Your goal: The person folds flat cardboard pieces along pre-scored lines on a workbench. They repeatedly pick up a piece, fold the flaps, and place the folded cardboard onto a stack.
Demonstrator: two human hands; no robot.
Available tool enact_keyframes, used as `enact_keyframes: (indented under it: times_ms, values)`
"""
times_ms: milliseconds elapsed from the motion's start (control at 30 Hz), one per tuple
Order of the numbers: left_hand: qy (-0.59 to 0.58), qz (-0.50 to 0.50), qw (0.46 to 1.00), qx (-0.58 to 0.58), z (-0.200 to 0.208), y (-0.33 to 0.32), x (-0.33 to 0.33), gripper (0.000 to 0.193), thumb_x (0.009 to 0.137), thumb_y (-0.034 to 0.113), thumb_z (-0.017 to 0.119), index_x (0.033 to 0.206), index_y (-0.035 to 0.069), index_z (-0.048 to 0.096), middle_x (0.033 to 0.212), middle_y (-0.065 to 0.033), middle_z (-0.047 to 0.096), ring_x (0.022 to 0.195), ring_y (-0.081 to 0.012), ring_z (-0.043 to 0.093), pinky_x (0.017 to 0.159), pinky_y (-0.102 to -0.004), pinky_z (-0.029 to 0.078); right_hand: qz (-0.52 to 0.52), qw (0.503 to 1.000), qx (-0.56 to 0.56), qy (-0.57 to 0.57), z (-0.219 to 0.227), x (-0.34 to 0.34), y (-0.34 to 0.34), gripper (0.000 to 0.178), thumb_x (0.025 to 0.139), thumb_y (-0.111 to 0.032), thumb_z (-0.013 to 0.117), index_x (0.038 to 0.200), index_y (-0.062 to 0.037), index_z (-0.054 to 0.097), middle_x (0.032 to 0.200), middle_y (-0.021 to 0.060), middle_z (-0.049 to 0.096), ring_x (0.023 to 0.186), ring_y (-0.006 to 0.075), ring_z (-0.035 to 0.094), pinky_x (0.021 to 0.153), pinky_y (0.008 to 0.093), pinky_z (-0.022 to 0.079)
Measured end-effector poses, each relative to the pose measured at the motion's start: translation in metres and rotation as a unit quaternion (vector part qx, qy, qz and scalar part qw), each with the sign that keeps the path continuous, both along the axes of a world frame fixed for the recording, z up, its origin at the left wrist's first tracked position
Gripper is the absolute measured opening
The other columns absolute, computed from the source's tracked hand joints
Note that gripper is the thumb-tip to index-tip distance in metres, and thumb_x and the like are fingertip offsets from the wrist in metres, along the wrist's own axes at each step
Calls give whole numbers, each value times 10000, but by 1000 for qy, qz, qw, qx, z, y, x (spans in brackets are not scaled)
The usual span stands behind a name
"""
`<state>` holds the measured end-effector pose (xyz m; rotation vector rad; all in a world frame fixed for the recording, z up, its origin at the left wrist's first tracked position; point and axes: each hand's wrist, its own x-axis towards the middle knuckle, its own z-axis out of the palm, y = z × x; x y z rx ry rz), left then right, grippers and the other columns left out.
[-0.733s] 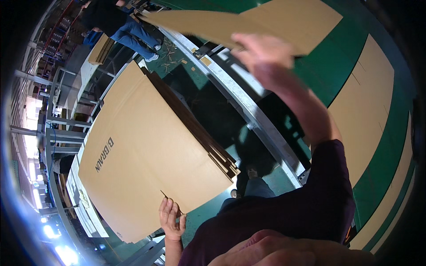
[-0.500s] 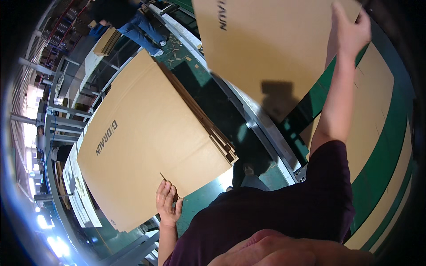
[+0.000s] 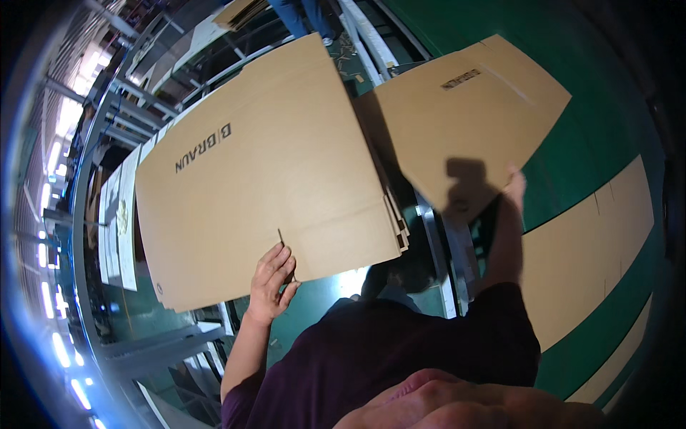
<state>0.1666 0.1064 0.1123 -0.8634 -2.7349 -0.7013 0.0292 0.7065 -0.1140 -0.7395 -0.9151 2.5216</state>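
Observation:
A stack of large flat brown cardboard sheets (image 3: 286,171) with dark print lies to my left. My left hand (image 3: 274,282) rests at its near edge, fingers on the top sheet beside a narrow slot and thumb spread to the side. On my right, my right hand (image 3: 513,187) grips the near edge of a separate printed cardboard sheet (image 3: 443,121). This sheet spans the gap beside the stack and reaches over a green belt surface (image 3: 564,154). A dark shadow falls on it near my hand, and most of my right fingers are hidden.
More slotted cardboard sheets (image 3: 593,250) lie on the green surface at the right. A metal rail (image 3: 443,264) runs along its near side. Grey framing (image 3: 157,350) stands at left. Far off, a person in blue jeans (image 3: 304,18) stands by another cardboard pile (image 3: 241,13).
My right hand has come down and nearer with its cardboard sheet, which now lies lower beside the stack. My left hand stays on the stack's near edge. The whole view has turned.

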Motion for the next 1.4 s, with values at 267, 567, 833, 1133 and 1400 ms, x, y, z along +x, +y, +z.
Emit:
enact_keyframes:
  times_ms: [267,567,833,1133,1400]
  values:
    - [20,-18,999,22,1,-2,-1,459,725,117,715,1157,2,611,1261,-147,560,1217,-346,500,990,-425,438,-42,993,87,70,213,-44,91,326,821,-62,659,1112,29,545,1039,135,628,917,272,636,756,367,567]
    - [101,-42,992,61,-15,-7,1,447,757,92,686,1174,-19,571,1270,-170,537,1213,-361,490,989,-442,429,-37,965,200,164,320,67,-287,379,767,23,689,1121,-11,556,1067,100,579,909,214,610,744,328,545]
    - [-139,40,982,-120,-21,-11,11,512,881,329,529,1366,179,461,1330,-158,488,1274,-276,441,1034,-431,366,350,905,-11,242,242,168,-518,277,922,-124,552,1119,67,512,1034,184,611,936,318,647,832,462,537]
    - [159,70,977,-126,-90,2,22,659,848,419,538,1418,140,360,1420,-125,401,1299,-321,390,1055,-475,318,518,846,-35,126,208,187,-585,346,990,-270,441,969,53,564,1124,260,606,963,315,641,855,413,531]
    - [-326,-166,914,-174,-31,-45,110,452,892,318,584,1281,89,550,1206,-127,608,1155,-278,550,995,-405,422,683,720,-107,66,191,200,-517,373,1003,-285,445,1196,27,514,1055,242,637,861,310,670,762,396,556]
